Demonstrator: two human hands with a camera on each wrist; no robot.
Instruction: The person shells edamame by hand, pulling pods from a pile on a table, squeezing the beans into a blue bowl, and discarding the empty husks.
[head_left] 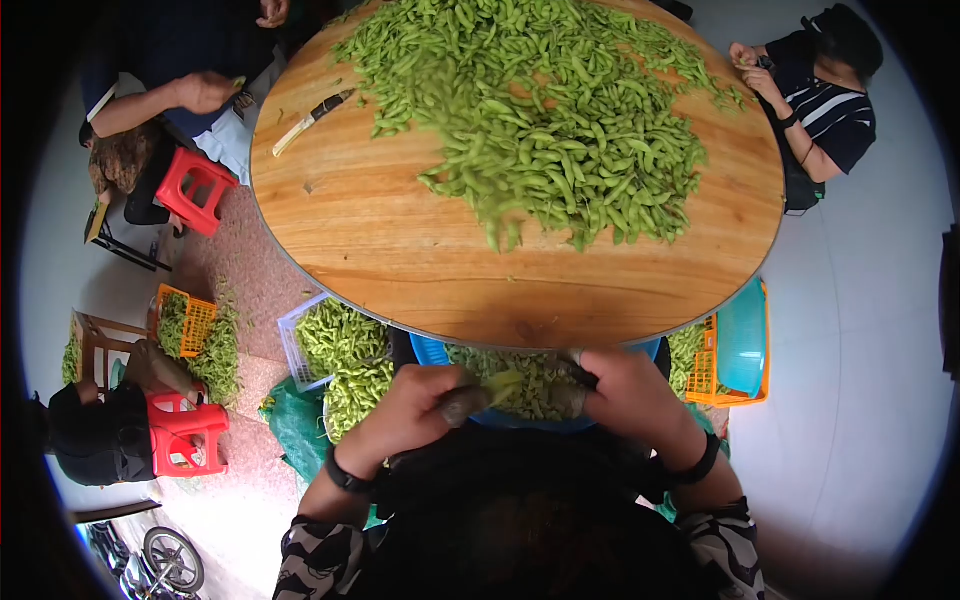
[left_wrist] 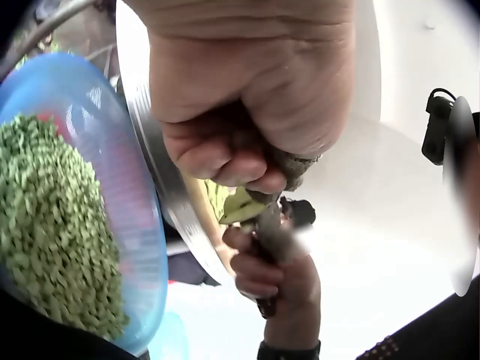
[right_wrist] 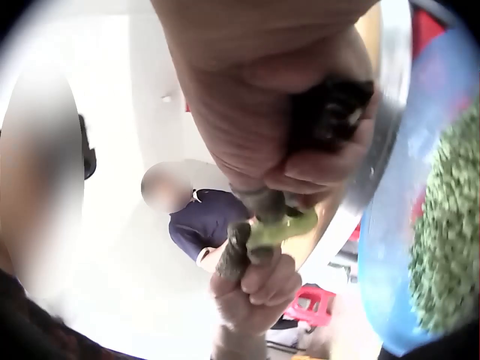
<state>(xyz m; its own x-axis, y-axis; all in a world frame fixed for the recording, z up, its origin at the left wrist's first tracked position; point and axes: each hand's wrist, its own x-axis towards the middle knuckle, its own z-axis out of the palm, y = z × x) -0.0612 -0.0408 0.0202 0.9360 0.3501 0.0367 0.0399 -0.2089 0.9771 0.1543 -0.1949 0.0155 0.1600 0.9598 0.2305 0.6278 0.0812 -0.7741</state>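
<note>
Left hand [head_left: 422, 402] pinches a green pod [head_left: 505, 384], its length crosswise, pointing at the right hand [head_left: 628, 388], which grips a black handle [right_wrist: 328, 114]!

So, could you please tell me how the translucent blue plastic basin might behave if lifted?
The basin would probably feel heavy, given the heap of small shelled green beans inside. Those loose beans might shift if it tilts, and its thin-looking wall may flex.

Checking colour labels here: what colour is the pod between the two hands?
Yellowish green; the pod shows best in the right wrist view.
</note>
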